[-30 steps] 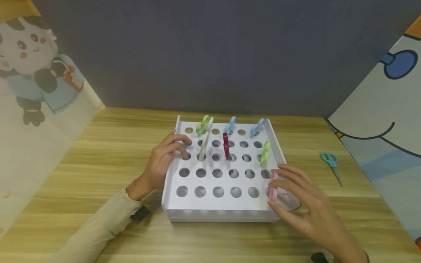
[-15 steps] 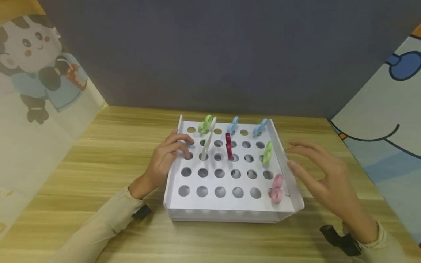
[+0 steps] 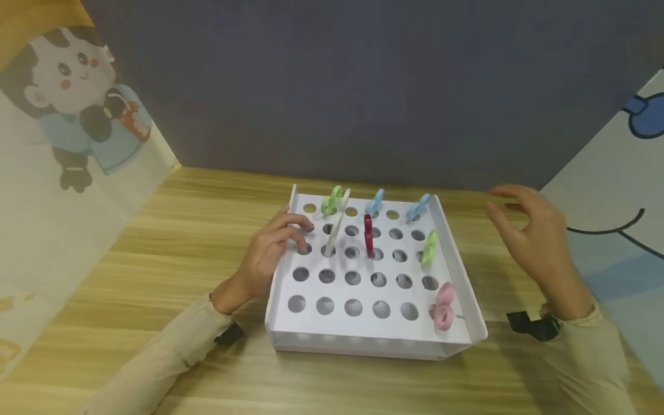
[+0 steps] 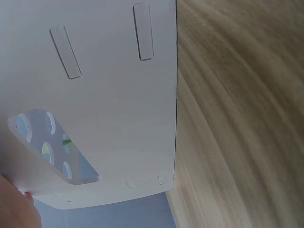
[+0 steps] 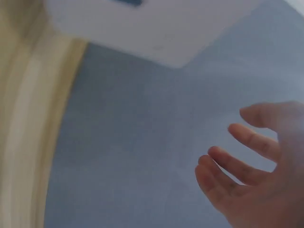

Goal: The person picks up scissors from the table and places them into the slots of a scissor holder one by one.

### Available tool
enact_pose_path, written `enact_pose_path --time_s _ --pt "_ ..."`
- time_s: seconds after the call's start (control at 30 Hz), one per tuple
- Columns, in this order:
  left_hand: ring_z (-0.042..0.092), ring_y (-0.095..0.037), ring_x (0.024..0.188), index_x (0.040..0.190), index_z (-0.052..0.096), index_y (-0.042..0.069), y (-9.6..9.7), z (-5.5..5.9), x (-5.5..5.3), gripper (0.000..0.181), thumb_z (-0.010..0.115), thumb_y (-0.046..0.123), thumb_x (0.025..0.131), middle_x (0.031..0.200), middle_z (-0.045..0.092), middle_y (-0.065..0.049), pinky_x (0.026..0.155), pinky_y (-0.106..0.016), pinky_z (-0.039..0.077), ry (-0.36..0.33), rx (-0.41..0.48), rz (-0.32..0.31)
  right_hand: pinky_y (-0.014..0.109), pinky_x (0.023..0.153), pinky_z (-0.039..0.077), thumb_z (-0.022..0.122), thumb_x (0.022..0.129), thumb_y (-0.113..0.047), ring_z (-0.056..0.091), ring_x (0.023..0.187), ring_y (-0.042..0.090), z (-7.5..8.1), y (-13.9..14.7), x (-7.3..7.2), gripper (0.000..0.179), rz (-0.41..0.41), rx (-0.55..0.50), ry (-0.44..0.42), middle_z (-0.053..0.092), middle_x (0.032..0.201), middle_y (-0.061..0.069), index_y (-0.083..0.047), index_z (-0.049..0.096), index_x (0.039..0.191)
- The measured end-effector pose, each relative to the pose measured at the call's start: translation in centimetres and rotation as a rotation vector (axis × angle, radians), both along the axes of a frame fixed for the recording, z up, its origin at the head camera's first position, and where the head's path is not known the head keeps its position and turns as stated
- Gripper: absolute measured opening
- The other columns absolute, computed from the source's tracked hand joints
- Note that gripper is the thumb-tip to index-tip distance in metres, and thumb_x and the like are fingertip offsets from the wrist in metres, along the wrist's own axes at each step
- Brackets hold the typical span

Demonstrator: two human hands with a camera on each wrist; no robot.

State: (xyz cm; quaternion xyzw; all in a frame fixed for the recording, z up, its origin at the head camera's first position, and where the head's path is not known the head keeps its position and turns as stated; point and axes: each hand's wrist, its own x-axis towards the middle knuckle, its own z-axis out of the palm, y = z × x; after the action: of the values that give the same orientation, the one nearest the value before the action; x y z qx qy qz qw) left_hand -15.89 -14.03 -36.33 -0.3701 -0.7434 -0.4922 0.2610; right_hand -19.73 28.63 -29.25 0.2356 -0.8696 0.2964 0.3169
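Observation:
A white rack (image 3: 353, 328) with rows of round holes stands on the table. My left hand (image 3: 270, 248) grips its left side wall, fingers bent over the edge onto the perforated top. Pink scissors (image 3: 444, 305) stand handles up at the near right corner of the rack. My right hand (image 3: 539, 242) is raised in the air to the right of the rack, holding nothing; its fingers (image 5: 237, 166) are spread and loosely bent in the right wrist view. Also upright in the holes are red scissors (image 3: 369, 236), green scissors (image 3: 429, 248) and a white handle (image 3: 336, 225) seen edge-on.
Along the rack's back row are green scissors (image 3: 332, 200) and two blue pairs of scissors (image 3: 418, 207). A grey panel (image 3: 337, 86) closes off the table's (image 3: 218, 230) far edge. Walls with cartoon prints flank both sides.
My right hand has let go of the pink scissors, which now stand in the rack, and moved right and away. The teal scissors on the table are no longer visible. My left hand stays put.

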Motion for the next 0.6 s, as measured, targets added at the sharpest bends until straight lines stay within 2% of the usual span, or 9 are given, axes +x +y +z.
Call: enact_pose_path --time_s 0.03,0.13,0.23,0.27,0.33,0.43,0.6 --pt "0.057 -0.031 0.115 0.079 0.062 0.006 0.1 0.0 0.0 0.031 0.032 0.003 0.086 0.111 0.064 -0.018 0.122 -0.054 0.016 0.001 0.001 -0.003 0.008 0.089 0.039 0.069 0.088 0.0 0.059 0.113 0.017 -0.2 0.4 -0.2 0.03 -0.023 0.019 -0.02 0.066 0.117 0.021 0.004 0.067 0.117" --pt "0.057 -0.031 0.115 0.079 0.062 0.006 0.2 0.0 -0.1 0.031 0.032 0.003 0.086 0.111 0.064 -0.018 0.122 -0.054 0.015 0.002 0.0 -0.005 0.033 0.096 0.046 0.065 0.092 -0.009 0.057 0.11 0.042 -1.0 1.5 -0.6 0.031 -0.078 0.083 -0.103 0.063 0.121 0.027 0.005 0.064 0.12" --pt "0.057 -0.03 0.115 0.079 0.062 0.006 0.1 0.0 -0.1 0.031 0.032 0.003 0.085 0.111 0.064 -0.018 0.122 -0.053 0.016 0.002 -0.002 0.002 0.063 0.096 0.04 0.062 0.094 -0.013 0.05 0.113 0.053 -1.8 2.8 -1.4 0.036 -0.115 0.129 -0.183 0.058 0.123 0.033 0.007 0.06 0.124" --pt "0.057 -0.03 0.115 0.079 0.062 0.006 0.1 0.0 -0.1 0.031 0.032 0.003 0.085 0.111 0.064 -0.018 0.122 -0.053 0.016 0.001 -0.004 0.005 0.069 0.096 0.037 0.062 0.095 -0.012 0.048 0.114 0.056 -2.1 3.3 -1.6 0.037 -0.121 0.139 -0.207 0.057 0.124 0.035 0.008 0.059 0.125" --pt "0.057 -0.03 0.115 0.079 0.062 0.007 0.0 0.0 0.0 0.032 0.031 0.003 0.085 0.111 0.064 -0.018 0.122 -0.053 0.016 -0.002 -0.005 0.009 0.071 0.1 0.033 0.061 0.095 -0.012 0.045 0.117 0.058 -2.9 4.4 -2.2 0.039 -0.137 0.158 -0.24 0.055 0.124 0.038 0.01 0.056 0.127" --pt "0.058 -0.029 0.114 0.079 0.062 0.007 0.0 0.0 0.1 0.032 0.031 0.003 0.085 0.111 0.064 -0.017 0.122 -0.053 0.017 -0.006 -0.006 0.011 0.074 0.1 0.031 0.06 0.096 -0.012 0.041 0.118 0.061 -3.9 6.1 -2.7 0.043 -0.164 0.196 -0.327 0.05 0.128 0.041 0.012 0.051 0.131" --pt "0.058 -0.029 0.115 0.079 0.063 0.007 0.0 0.1 0.2 0.033 0.031 0.002 0.084 0.111 0.065 -0.017 0.122 -0.053 0.017 -0.01 -0.006 0.016 0.077 0.085 0.039 0.059 0.097 -0.017 0.046 0.106 0.065 -5.6 8.5 -3.4 0.054 -0.211 0.329 -0.513 0.044 0.127 0.048 0.015 0.041 0.136"
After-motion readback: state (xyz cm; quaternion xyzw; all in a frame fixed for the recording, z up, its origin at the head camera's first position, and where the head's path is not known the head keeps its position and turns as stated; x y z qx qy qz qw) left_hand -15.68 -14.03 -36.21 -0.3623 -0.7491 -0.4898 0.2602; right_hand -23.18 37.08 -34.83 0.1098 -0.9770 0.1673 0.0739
